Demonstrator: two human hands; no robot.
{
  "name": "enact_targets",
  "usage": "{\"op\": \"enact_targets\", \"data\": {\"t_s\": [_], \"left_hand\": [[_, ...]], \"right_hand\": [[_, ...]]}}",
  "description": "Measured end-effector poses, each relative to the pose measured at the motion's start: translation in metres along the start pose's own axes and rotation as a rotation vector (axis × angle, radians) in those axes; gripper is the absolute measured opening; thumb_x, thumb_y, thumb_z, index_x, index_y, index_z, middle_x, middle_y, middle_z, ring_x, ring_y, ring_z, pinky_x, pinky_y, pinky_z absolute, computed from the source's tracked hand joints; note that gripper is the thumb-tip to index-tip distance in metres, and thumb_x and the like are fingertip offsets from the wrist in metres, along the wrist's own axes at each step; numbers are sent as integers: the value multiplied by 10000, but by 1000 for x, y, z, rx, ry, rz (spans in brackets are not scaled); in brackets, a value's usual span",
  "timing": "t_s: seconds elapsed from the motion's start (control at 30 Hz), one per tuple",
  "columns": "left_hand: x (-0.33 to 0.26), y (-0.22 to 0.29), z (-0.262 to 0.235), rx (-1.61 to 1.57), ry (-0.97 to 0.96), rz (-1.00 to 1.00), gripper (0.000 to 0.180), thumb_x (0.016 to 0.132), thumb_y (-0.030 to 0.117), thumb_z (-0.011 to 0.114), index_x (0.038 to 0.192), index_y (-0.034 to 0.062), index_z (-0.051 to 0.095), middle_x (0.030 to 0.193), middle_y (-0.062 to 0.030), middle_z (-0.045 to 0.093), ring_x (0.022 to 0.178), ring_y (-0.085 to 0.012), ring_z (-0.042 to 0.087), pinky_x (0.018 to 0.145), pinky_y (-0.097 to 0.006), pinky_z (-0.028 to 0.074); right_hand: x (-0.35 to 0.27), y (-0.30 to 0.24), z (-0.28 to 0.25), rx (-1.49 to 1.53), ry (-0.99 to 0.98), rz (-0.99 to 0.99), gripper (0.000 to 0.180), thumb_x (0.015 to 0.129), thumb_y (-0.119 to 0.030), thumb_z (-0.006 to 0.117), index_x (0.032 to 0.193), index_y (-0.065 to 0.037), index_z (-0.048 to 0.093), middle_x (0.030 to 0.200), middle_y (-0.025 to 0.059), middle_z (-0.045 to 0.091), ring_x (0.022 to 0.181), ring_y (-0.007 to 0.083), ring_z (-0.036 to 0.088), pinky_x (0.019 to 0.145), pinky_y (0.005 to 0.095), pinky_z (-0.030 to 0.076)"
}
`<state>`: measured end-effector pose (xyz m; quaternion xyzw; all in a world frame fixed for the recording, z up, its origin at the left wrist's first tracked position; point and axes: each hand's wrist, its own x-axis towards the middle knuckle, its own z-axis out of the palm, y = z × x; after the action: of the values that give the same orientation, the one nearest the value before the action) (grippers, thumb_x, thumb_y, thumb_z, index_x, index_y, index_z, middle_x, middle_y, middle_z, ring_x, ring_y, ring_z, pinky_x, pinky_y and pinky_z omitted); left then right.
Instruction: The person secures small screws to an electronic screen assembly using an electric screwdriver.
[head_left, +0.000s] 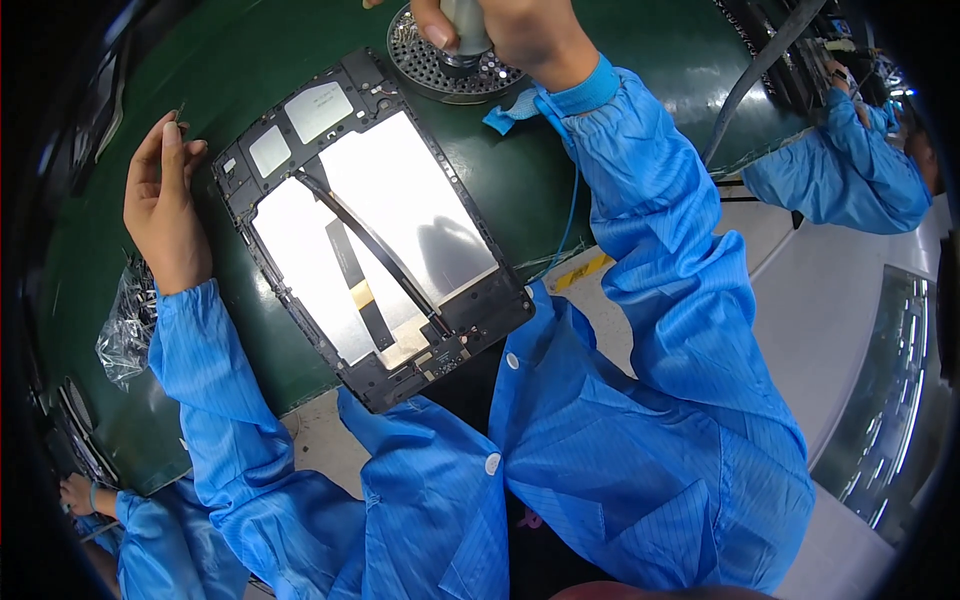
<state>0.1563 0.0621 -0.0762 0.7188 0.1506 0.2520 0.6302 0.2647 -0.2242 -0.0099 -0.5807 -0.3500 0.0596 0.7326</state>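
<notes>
My right hand (530, 38) is wrapped round a light grey cylindrical tool (466, 28) at the top of the view. The tool's dark metal end meets or hovers over a round metal tray full of small holes (431, 80); its tip is hidden. To the left, my left hand (170, 215) is raised, thumb and forefinger pinched on something small and thin that I cannot make out. Between the hands lies an opened tablet housing (345, 265), black-framed with shiny silver plates and a dark flat cable running diagonally. Its near corner reaches past the table edge.
The table has a green mat (250, 75). A clear plastic bag (125, 335) with dark small parts lies at left. A blue cord (573, 215) hangs from my right wrist strap. Other people's blue sleeves (825, 175) show at right and lower left. Dark equipment stands at upper right.
</notes>
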Motion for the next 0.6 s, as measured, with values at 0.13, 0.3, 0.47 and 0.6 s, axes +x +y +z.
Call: {"op": "enact_targets", "data": {"t_s": [0.13,0.3,0.47,0.6], "left_hand": [[1,-2,-1,12,-14,7,395,1000,252,674,1289,-13,631,1158,-83,674,977,-140,665,916,-268,532],[2,-2,-2,35,-8,-2,394,995,270,680,1269,-11,644,1173,-97,684,979,-153,670,930,-281,530],[2,-2,-1,22,-7,4,378,994,261,682,1261,-5,653,1170,-97,686,985,-158,670,935,-287,530],[1,0,-2,23,-19,6,367,990,248,687,1254,-5,658,1177,-96,686,988,-161,671,936,-295,532]], "right_hand": [[1,1,-1,-42,-3,20,115,895,-39,586,907,53,654,779,121,702,438,113,550,403,253,431],[1,3,6,30,52,42,126,900,-45,581,904,55,658,798,126,708,440,117,551,407,255,441],[0,1,1,22,38,26,130,904,-48,583,916,57,658,817,134,712,446,119,555,415,264,454],[0,1,1,19,23,68,129,905,-50,592,924,61,656,819,133,709,455,122,559,430,273,467]]}}
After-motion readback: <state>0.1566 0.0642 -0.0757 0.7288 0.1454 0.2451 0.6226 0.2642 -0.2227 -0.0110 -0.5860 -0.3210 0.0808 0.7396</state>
